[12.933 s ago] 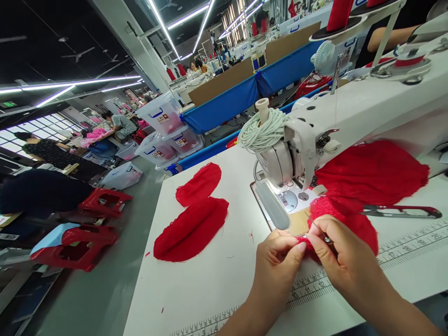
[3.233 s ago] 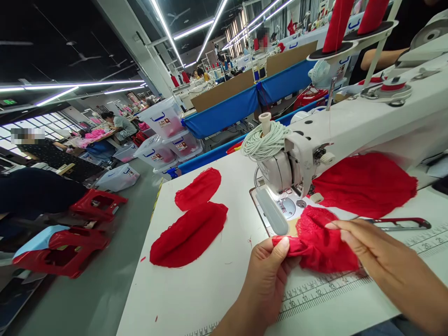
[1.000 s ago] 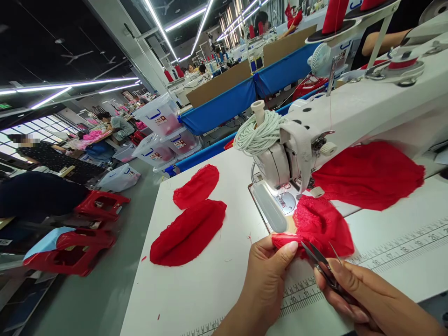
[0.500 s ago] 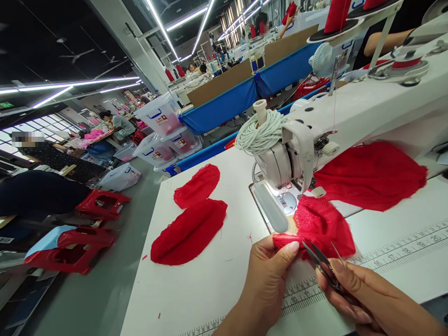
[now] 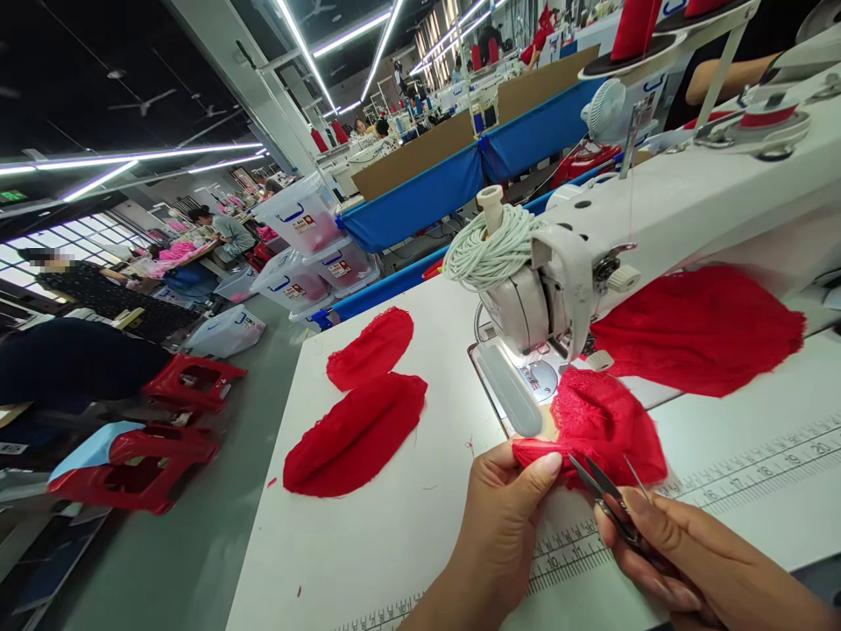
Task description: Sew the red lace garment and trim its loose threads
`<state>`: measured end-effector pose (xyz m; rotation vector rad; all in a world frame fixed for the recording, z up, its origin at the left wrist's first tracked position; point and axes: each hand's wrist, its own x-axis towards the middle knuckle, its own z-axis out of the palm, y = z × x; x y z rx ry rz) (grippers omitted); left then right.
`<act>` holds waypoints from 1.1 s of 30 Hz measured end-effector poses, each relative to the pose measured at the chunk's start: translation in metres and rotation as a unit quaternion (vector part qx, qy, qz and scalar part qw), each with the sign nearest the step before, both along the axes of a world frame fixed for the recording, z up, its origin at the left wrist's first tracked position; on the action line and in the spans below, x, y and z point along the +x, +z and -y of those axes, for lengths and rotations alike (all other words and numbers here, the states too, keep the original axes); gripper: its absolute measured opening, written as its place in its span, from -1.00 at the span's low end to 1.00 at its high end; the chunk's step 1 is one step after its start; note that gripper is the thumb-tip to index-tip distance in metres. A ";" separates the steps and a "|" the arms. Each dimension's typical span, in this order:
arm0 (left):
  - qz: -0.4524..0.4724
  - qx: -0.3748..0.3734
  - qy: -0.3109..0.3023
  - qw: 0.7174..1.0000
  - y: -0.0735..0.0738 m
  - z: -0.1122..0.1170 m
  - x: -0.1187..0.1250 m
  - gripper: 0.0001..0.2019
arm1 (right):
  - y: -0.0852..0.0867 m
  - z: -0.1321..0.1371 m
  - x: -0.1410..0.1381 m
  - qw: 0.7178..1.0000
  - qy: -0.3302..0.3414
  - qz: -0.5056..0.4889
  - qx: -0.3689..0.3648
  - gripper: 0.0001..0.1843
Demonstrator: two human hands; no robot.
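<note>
My left hand (image 5: 503, 517) pinches the near edge of a red lace-trimmed fabric piece (image 5: 608, 425) between thumb and fingers. My right hand (image 5: 676, 552) is closed around dark thread snips (image 5: 614, 504), their blades apart and pointing at the fabric beside my left thumb. A thin pointed metal tip (image 5: 636, 478) also sticks up from my right fingers; its kind I cannot make out. The fabric lies just in front of the needle area of a white sewing machine (image 5: 526, 307). A larger red fabric piece (image 5: 703, 333) lies under the machine's arm.
Two red fabric pieces (image 5: 358, 438) lie on the white table (image 5: 394, 543) at left. A ruler strip (image 5: 749, 482) runs along its front. Pale green cord (image 5: 490, 250) is coiled on the machine head. Clear boxes (image 5: 299, 219) and red stools (image 5: 141, 464) stand beyond; other people sit farther off.
Hardly anything differs: both hands, the snips and the held fabric stay in place. In the background, a person's hand with red fabric has shifted slightly.
</note>
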<state>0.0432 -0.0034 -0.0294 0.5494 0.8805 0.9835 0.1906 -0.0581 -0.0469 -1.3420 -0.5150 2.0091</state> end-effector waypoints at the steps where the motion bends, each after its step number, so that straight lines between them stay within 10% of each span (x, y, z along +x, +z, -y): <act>1: -0.001 0.000 -0.001 1.000 0.000 0.000 0.000 -0.80 | 0.000 0.000 0.000 1.000 0.001 0.001 -0.001 -0.35; 33: -0.090 0.078 -0.042 0.992 0.000 0.002 -0.001 -0.78 | -0.002 0.001 0.001 0.995 -0.048 -0.085 -0.019 -0.39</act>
